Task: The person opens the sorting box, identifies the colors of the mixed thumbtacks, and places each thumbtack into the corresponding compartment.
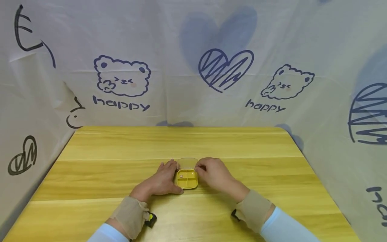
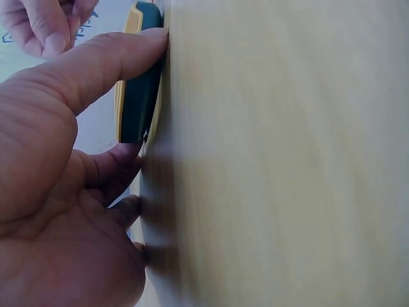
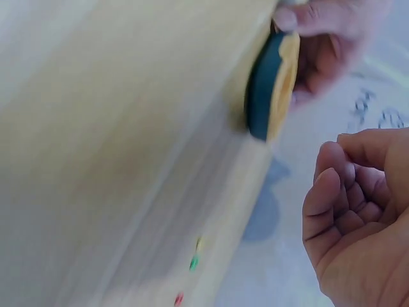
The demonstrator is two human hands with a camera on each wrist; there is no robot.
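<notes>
A small yellow pill box (image 1: pixel 192 183) with several compartments lies on the table, its clear lid (image 1: pixel 186 163) flipped back. A small round pill (image 1: pixel 181 176) is in the far left compartment. My left hand (image 1: pixel 161 179) holds the box from its left, thumb along the front edge and fingers spread on the table. In the left wrist view the box shows a dark green base (image 2: pixel 142 102). Beside the box's far right corner hovers my right hand (image 1: pixel 214 173), fingers curled, thumb and index fingertips (image 3: pixel 331 157) meeting. Nothing shows between them.
The right wrist view shows a green and yellow capsule (image 3: pixel 195 257) and a red piece (image 3: pixel 179 299) on the wood-grain table (image 1: pixel 121 144). A white cloth (image 1: pixel 169 94) with drawn bears and hearts hangs behind the table and along both sides.
</notes>
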